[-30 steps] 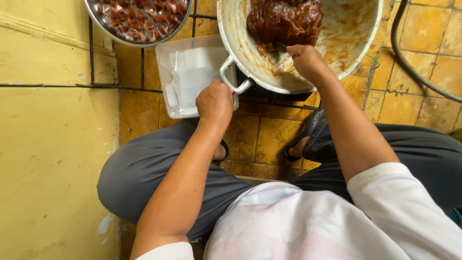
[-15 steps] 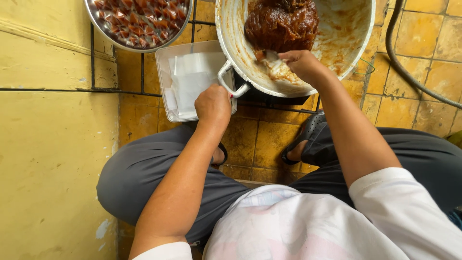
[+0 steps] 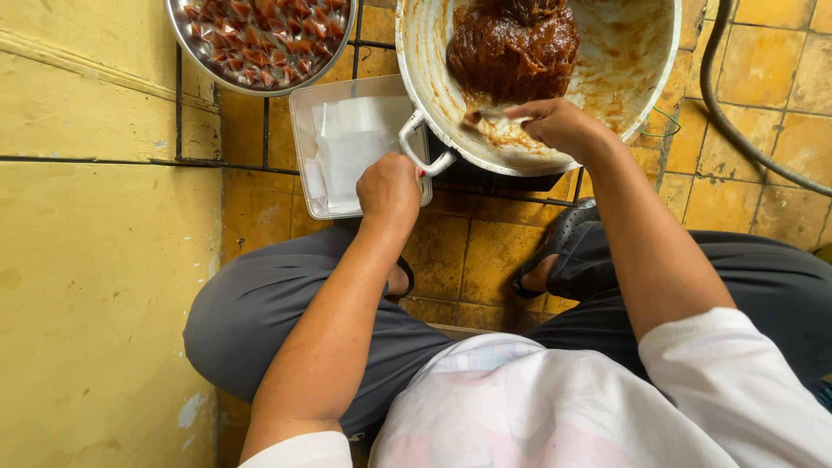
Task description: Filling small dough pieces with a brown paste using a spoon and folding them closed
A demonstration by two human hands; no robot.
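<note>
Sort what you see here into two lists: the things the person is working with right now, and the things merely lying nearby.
In use:
- large pot, right hand inside it
- brown paste
- utensil in the right hand
- pot handle, beside the left hand
- clear tray of white sheets

Lying about:
- round metal tray of wrapped pieces
- dark hose
</note>
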